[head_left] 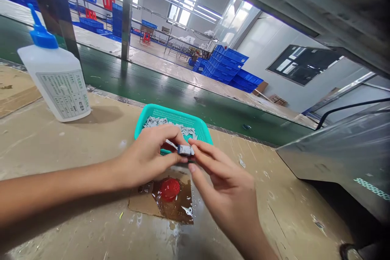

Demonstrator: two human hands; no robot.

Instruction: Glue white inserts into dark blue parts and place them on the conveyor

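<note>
- at scene centre: what's held?
- small grey-white part (185,150), before the basket's near edge. left hand (149,154) pinches it; right hand (227,183) has fingertips at its right end, full grip unclear.
- step?
- adjusting or fitting by touch, i judge. next move calls for steady left pinch, light right fingers.
- outward?
- nearer, red dish (170,189) on wet cardboard (140,207); beyond, teal basket (207,132) of grey pieces (157,122); left, white bottle (61,83).

left hand (149,155) and right hand (228,183) pinch a grey part (185,150); behind, a teal basket (204,128) holds pale pieces (156,122); below, a red object (170,189) on glossy cardboard (138,204); at left, a blue-topped bottle (59,77).
</note>
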